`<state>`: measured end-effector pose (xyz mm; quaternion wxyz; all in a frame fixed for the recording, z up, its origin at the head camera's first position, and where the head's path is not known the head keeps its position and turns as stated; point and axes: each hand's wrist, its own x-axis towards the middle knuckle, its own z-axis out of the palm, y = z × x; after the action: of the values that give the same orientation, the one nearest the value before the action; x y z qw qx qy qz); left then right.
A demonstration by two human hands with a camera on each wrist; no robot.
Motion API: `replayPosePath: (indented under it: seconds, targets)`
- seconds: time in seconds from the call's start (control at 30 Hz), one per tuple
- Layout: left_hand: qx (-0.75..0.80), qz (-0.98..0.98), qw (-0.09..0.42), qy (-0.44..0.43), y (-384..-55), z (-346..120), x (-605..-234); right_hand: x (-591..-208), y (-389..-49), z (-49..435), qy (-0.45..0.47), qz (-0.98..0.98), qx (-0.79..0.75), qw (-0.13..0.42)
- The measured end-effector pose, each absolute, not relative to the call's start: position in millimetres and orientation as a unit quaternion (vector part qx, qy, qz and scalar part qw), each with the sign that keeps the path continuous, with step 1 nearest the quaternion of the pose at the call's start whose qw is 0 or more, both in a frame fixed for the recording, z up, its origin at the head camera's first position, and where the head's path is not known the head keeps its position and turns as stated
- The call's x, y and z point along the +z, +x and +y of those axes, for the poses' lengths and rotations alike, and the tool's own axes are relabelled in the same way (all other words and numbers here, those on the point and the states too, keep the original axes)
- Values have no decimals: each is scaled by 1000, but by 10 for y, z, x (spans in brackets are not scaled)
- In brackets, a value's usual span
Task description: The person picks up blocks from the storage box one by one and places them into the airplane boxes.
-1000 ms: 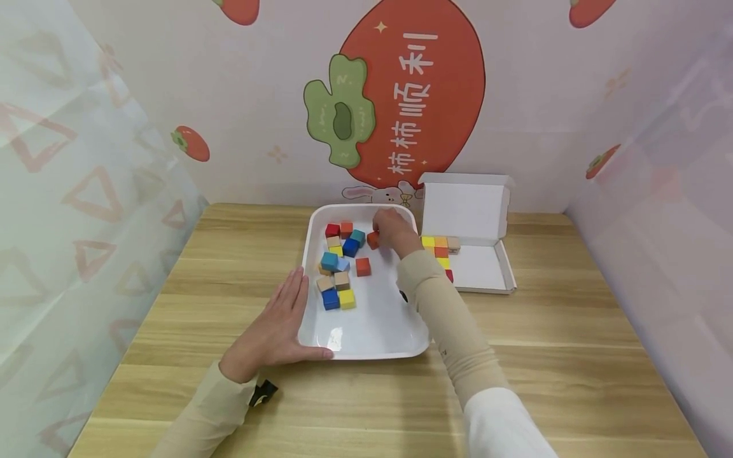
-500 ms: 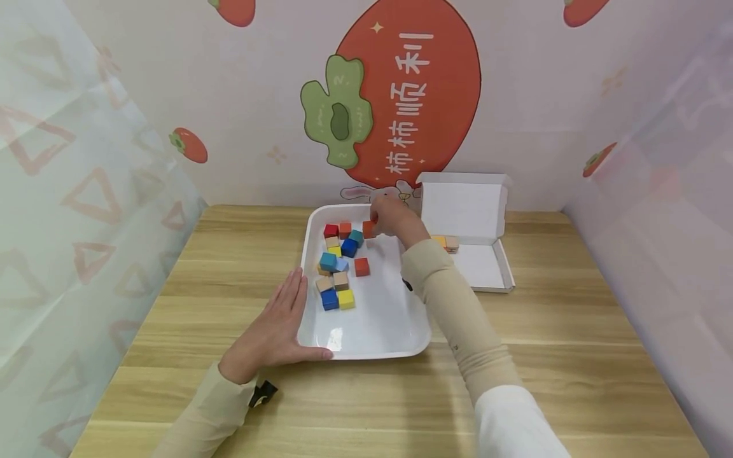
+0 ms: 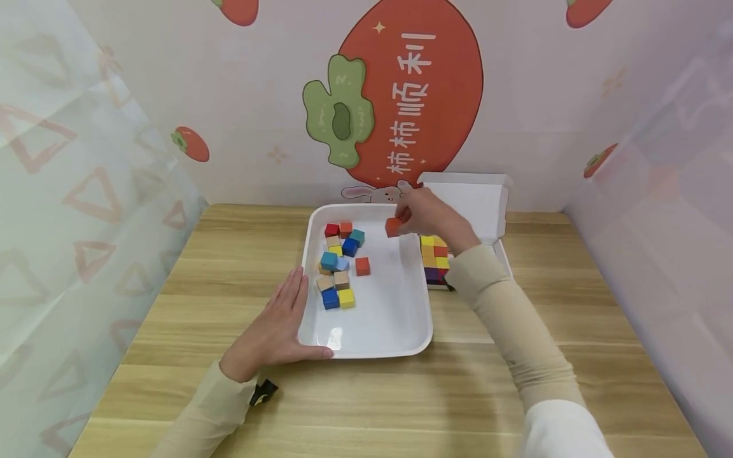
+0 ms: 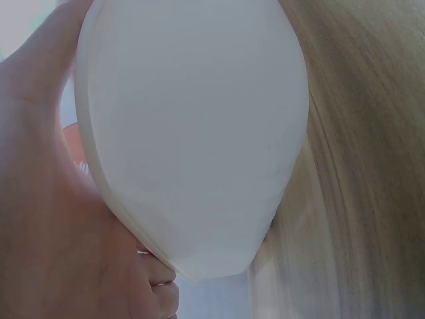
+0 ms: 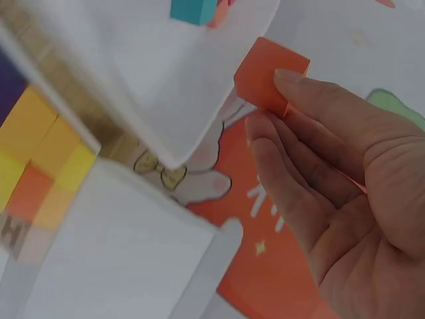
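Observation:
My right hand [image 3: 426, 213] pinches an orange-red wooden cube [image 3: 393, 227] between thumb and fingers, held above the far right corner of the white tray [image 3: 378, 331]. The right wrist view shows the same orange cube [image 5: 269, 74] at the fingertips. Along the tray's left rim lie the straight fingers of my left hand [image 3: 277, 331], its thumb on the near edge. In the left wrist view, the outer wall of the tray [image 4: 199, 146] fills the middle. Loose cubes sit in the tray's left half, among them a red-orange cube [image 3: 363, 266] and a yellow cube [image 3: 346, 298].
Right of the tray stands an open white cardboard box [image 3: 469, 197], lid raised and partly hidden by my right arm. Rows of coloured cubes [image 3: 428, 251] fill its left side. A black object [image 3: 263, 393] shows beside my left sleeve. A printed backdrop rises behind the table.
My right hand has lifted the orange-red cube from the tray's far part and moved it up, then right toward the box. The left hand and tray stay put.

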<state>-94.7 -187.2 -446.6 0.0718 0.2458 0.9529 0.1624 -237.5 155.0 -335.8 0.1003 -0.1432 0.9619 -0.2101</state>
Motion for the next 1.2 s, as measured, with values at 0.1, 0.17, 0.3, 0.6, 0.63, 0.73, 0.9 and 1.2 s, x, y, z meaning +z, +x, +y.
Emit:
replayPosePath:
  seconds: [0.1, 0.17, 0.3, 0.6, 0.63, 0.73, 0.9, 1.2]
  targets:
    - [163, 952, 68, 249, -950, -1871, -4480, -3334, -2287, 1783, -143, 963, -209, 98]
    - [162, 952, 69, 249, -952, -1870, -4484, -3320, -2223, 1950, -140, 965, -203, 94]
    - [162, 952, 73, 248, -955, -1870, -4475, -3300, -2094, 2265, -116, 970, -194, 89]
    - [162, 952, 78, 246, -959, -1889, -4460, -3396, -1961, 2681, -87, 972, -194, 96]
    - [161, 953, 79, 246, -960, -1887, -4463, -3439, -1955, 2713, -83, 972, -196, 99]
    - [161, 952, 82, 245, -962, -1879, -4479, -3589, -1934, 2794, -69, 970, -204, 112]
    - [166, 952, 82, 245, -960, -1875, -4486, -3846, -1906, 2841, -51, 967, -216, 123]
    - [160, 954, 85, 241, -964, -1871, -4485, -4165, -1874, 2815, -50, 969, -224, 95]
